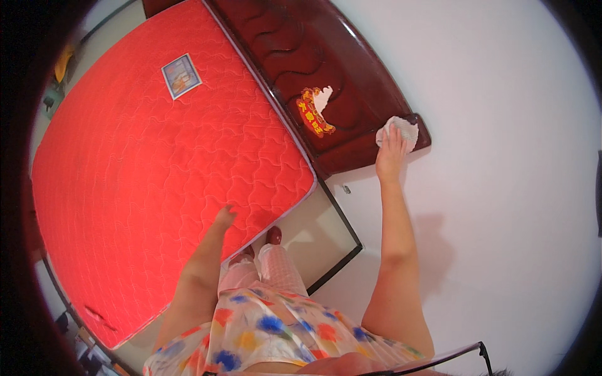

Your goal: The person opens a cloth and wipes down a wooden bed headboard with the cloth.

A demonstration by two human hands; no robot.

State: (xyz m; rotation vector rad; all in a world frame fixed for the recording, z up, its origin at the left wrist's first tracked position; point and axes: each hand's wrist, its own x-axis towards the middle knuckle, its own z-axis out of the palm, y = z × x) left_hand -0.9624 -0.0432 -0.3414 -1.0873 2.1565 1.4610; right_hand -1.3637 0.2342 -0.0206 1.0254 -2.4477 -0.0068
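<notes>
Right hand (390,150) pressing a white cloth (401,130) onto the corner of the dark red wooden headboard (295,56), fingers partly hidden in the cloth, left hand (222,218) open, fingertips touching the red mattress (157,169) edge, palm hidden from view, feet half-hidden below the floral dress (269,332).

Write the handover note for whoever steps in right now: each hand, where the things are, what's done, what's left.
Right hand: presses a white cloth against the end corner of the dark red wooden headboard, by the white wall.
Left hand: flat on the edge of the bare red mattress, holding nothing.
Done: cannot tell how much of the headboard is wiped.
Left: probably the rest of the headboard, including around the gold-and-red sticker.
</notes>
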